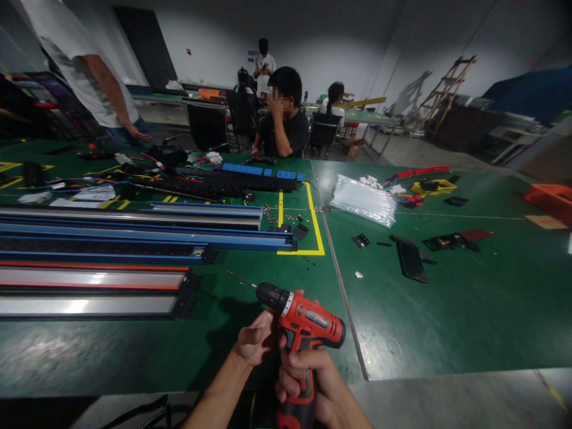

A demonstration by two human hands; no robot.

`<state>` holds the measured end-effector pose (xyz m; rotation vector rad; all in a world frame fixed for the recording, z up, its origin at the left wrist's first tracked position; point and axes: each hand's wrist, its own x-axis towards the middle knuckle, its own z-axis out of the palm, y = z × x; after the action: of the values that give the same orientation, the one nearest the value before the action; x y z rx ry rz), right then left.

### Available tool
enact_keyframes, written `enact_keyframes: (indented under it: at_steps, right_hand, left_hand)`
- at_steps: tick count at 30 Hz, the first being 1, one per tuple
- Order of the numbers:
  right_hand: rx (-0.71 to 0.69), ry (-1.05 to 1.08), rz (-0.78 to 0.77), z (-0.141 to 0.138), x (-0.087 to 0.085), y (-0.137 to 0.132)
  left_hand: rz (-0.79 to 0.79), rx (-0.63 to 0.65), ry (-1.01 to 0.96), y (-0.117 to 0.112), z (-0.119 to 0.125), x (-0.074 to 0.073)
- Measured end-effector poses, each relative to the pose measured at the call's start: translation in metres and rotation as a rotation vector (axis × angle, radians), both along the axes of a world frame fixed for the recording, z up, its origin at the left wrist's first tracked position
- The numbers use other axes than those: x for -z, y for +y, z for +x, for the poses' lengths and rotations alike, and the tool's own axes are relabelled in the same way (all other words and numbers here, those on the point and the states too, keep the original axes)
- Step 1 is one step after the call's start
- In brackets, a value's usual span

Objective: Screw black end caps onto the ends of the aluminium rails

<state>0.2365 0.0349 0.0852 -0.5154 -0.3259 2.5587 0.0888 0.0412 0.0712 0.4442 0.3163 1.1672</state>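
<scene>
My right hand (308, 381) is wrapped round the grip of a red and black cordless drill (308, 325), held above the near edge of the green table (447, 310). The drill's thin bit points up and left toward the ends of the long rails. My left hand (255, 344) is closed with its fingers pressed against the left side of the drill body, just behind the black chuck. Nearest the bit lie a silver rail with a black end cap (134, 298) and blue rails (179, 238).
Several long aluminium rails lie on the table's left half. A yellow taped square (313, 226) holds small black parts and screws. A clear bag of white tubes (364, 199), black plates (411, 259) and wiring lie farther out. A person sits across the table; another stands at far left.
</scene>
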Motion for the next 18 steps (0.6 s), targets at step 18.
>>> enact_keyframes:
  at_steps: [18]
  right_hand:
    - [0.007, -0.020, -0.009, 0.003, 0.008, -0.001]
  left_hand:
    - [-0.032, -0.009, -0.005, -0.001, 0.010, 0.000]
